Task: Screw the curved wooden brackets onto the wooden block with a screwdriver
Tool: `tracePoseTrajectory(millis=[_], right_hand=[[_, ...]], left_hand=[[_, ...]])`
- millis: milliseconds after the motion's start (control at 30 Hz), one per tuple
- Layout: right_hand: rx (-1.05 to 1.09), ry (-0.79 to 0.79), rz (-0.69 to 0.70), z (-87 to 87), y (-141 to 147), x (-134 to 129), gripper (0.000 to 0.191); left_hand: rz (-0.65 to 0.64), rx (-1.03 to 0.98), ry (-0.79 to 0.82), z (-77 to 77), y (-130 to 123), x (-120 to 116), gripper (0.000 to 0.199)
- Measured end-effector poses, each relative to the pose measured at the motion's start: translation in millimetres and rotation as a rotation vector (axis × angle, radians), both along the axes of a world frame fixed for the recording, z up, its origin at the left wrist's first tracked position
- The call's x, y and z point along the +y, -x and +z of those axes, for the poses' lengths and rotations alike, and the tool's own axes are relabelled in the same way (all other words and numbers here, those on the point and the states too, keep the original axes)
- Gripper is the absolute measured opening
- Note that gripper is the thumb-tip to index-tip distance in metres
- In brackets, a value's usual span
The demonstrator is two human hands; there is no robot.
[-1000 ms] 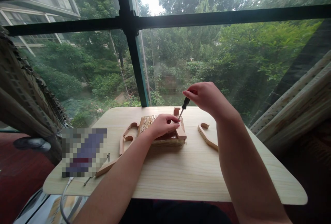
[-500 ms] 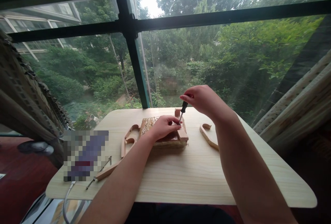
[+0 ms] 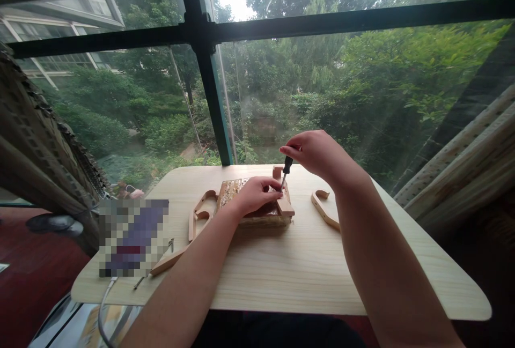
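Fingers curled round its black handle, my right hand (image 3: pixel 311 149) holds a screwdriver (image 3: pixel 287 165) upright with a slight tilt. Its metal shaft points down at a pale wooden piece (image 3: pixel 285 207) lying on the right end of a brown block with a shiny, wrapped-looking surface (image 3: pixel 229 190). My left hand (image 3: pixel 257 196) rests over the block, thumb and fingers closed together beside the screwdriver's tip. What they pinch there is too small and hidden to make out. Behind the shaft, another bit of wood (image 3: pixel 277 171) shows.
Curved wooden parts (image 3: pixel 197 214) lie left of the block, and another curved part (image 3: pixel 322 211) lies by my right forearm. A wooden bar (image 3: pixel 167 263), thin metal rods (image 3: pixel 139 283) and a blurred-out device with a cable (image 3: pixel 134 238) are at the table's left. A window stands behind.
The view has shifted very slightly. Both hands keep nearly the same place and hold, with the screwdriver still at the wooden piece.
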State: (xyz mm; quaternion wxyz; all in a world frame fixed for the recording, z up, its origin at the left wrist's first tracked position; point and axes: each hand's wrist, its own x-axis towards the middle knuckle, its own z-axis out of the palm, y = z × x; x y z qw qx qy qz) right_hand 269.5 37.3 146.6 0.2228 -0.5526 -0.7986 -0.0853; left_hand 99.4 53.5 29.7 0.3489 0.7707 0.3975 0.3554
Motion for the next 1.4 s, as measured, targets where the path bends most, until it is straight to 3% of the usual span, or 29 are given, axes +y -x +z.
tracePoseTrajectory(millis=[333,433,700,900,1067,1200,1300,1400], right_hand=[[0.042,0.004,0.068,1.5,4,-3,0.029],[0.024,0.008,0.028,2.8,4,-4,0.023],[-0.018,0.024,-0.063,3.8,5,-6,0.029],[-0.029,0.138,-0.056,13.1,-1,-19,0.019],[0.037,0.427,-0.074,20.8,-13,-25,0.026],[0.009,0.540,-0.167,23.2,-20,-26,0.031],[-0.065,0.582,-0.217,23.0,-23,-27,0.034],[-0.156,0.531,-0.160,21.3,-26,-28,0.035]], left_hand=[[-0.011,-0.006,0.016,-2.8,0,2,0.020],[-0.015,-0.002,0.015,-2.4,1,2,0.020],[-0.048,-0.011,0.039,-2.2,0,3,0.020],[-0.074,-0.025,0.029,-3.3,0,5,0.021],[-0.086,-0.004,0.038,-2.3,1,5,0.023],[-0.090,0.018,0.044,-0.2,1,4,0.023],[-0.089,0.014,0.041,0.3,1,3,0.022],[-0.085,0.014,0.047,-0.4,1,3,0.022]])
